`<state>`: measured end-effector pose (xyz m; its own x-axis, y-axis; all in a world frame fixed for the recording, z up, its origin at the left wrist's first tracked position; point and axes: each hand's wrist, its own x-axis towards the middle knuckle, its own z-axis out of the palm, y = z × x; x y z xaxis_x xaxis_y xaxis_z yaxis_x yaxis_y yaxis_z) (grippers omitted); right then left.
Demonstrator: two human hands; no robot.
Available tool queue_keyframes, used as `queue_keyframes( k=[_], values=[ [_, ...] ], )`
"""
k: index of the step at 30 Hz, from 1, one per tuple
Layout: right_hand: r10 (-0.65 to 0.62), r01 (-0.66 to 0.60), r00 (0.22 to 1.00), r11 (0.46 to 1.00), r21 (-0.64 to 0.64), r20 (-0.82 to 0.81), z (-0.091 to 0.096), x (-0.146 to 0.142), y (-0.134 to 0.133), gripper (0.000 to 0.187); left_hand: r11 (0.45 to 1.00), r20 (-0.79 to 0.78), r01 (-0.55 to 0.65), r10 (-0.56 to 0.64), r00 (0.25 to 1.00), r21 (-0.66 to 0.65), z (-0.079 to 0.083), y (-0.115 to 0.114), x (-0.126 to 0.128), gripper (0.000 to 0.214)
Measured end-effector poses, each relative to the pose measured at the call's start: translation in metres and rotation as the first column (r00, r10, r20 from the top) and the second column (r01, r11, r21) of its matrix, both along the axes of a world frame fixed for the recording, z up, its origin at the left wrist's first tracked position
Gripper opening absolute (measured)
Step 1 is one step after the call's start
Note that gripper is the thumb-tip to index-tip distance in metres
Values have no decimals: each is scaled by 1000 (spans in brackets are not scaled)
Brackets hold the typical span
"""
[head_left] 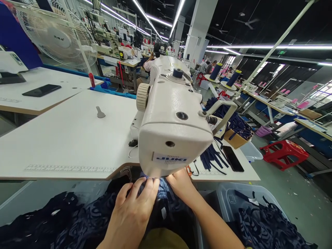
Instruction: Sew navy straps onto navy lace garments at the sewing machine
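- My left hand [133, 211] lies flat on the dark navy patterned lace fabric [85, 221]. The fingers are spread and stretched forward, pressing down rather than closed around anything.
- My right hand [181, 186] rests on the same fabric just beside the left. Its fingertips are hidden under the machine head, so I cannot tell its grip.
- The fabric sits at the near edge of the white desk [72, 138], in the cut-out, and spills down to my left. The part under my hands points away from me, beneath the head. The heap is bunched, so I cannot make out a clear long axis.
- The white sewing machine [171, 114] has its long axis running from the near edge towards the far edge, face end towards me.
- Loose navy strips [211, 155] and a black phone [232, 158] lie near the desk's near right corner.
- A grey plastic bin [228, 199] off that corner holds more navy fabric.
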<state>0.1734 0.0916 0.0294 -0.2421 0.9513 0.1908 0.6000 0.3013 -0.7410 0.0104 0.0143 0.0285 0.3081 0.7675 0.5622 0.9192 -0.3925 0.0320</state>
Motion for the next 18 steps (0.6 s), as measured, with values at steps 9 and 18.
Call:
queue_keyframes(
  k=[9,18],
  values=[
    [0,-1,1000,999,-42,-28,4,3,0,16,1000,42,10,-10,999,-2,3,1,7,35],
    [-27,17,992,997,-77,-124,1,6,-5,7,992,10,98,-99,995,75,14,3,6,33]
  ],
)
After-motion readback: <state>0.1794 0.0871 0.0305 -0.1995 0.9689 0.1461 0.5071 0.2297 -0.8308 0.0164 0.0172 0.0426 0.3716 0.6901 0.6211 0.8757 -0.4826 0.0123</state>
